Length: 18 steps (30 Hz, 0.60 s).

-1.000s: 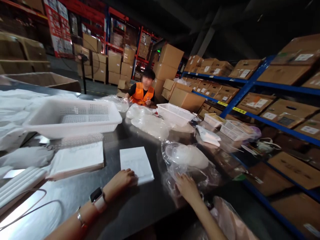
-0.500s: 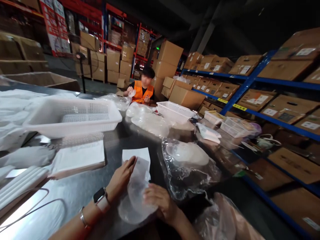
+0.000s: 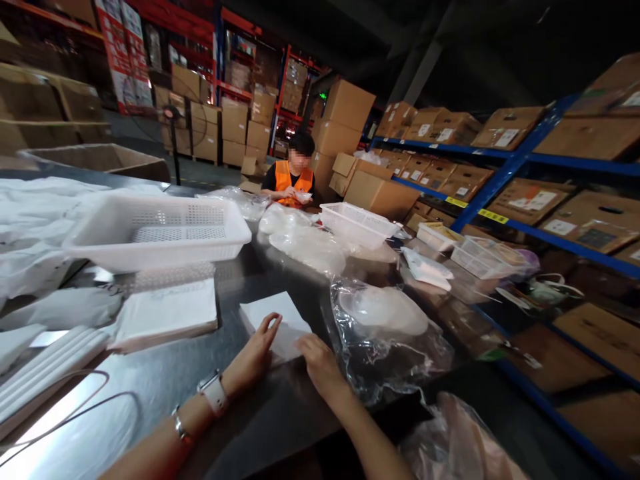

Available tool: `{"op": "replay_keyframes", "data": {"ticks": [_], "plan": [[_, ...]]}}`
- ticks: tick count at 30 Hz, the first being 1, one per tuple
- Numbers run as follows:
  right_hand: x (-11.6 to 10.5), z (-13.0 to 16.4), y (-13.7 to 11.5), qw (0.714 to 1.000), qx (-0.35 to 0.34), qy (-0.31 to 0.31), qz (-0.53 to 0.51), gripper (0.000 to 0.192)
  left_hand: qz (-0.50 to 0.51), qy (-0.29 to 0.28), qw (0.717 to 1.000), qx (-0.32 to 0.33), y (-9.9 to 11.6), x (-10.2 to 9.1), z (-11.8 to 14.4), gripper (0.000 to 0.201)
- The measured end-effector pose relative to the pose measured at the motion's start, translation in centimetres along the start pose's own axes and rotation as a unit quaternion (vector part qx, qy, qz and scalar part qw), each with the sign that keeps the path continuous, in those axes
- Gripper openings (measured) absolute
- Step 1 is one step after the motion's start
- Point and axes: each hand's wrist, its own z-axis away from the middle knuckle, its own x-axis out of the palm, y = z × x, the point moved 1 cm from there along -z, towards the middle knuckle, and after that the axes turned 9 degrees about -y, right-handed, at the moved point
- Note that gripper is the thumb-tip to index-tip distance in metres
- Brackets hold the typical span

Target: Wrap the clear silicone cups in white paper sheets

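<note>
My left hand (image 3: 255, 353), with a watch and bracelet on the wrist, lies with fingers spread on a translucent pad (image 3: 287, 340). The pad rests on a white paper stack (image 3: 270, 310) on the dark metal table (image 3: 280, 413). My right hand (image 3: 320, 363) has its fingers curled down on the pad's right edge. Just right of that hand sits a clear plastic bag (image 3: 385, 333) holding more translucent pads.
A white perforated basket (image 3: 160, 230) and flat white packets (image 3: 167, 313) lie to the left. A second basket (image 3: 357, 227), loose clear bags (image 3: 305, 243) and small trays (image 3: 480, 257) sit farther back. A person in an orange vest (image 3: 293, 180) works at the far end. Blue shelving (image 3: 500, 173) with cartons stands on the right.
My right hand came out of the clear bag with a translucent pad. Both hands then carried it left and laid it down on the white paper stack.
</note>
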Motion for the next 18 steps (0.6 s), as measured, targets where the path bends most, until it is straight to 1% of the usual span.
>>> {"op": "replay_keyframes", "data": {"ticks": [3,5,7,9,11,13,15,16,18], "plan": [[0.7,-1.3,-1.2,0.997,0.044,-0.038,0.057,0.034,-0.021,0.043,0.999,-0.003,0.4,-0.9,0.1,0.085],[1.3,-2.2,-1.8,0.994,0.064,-0.047,0.071,0.03,-0.032,0.077,0.996,-0.007,0.7,-1.5,0.0,0.072],[2.1,-3.0,-2.1,0.991,0.093,-0.052,0.084,0.026,-0.043,0.092,0.995,-0.005,1.1,-1.5,0.0,0.065],[2.8,-3.9,-2.2,0.987,0.121,-0.05,0.089,0.024,-0.051,0.084,0.995,0.009,1.5,-1.2,0.1,0.061],[3.6,-4.7,-2.3,0.984,0.142,-0.052,0.091,0.022,-0.056,0.06,0.996,0.025,2.1,-0.9,0.3,0.06],[4.2,-5.4,-2.5,0.983,0.152,-0.055,0.091,0.022,-0.057,0.035,0.997,0.026,2.5,-0.9,0.5,0.062],[4.6,-5.9,-2.8,0.983,0.153,-0.055,0.088,0.023,-0.077,0.03,0.997,0.001,2.8,-1.3,0.6,0.063],[4.8,-6.0,-2.9,0.983,0.152,-0.054,0.086,0.023,-0.104,0.036,0.994,-0.018,2.8,-1.7,0.5,0.063],[4.9,-6.1,-3.2,0.984,0.148,-0.051,0.081,0.027,-0.188,0.044,0.98,-0.05,2.8,-2.7,0.0,0.061]]}}
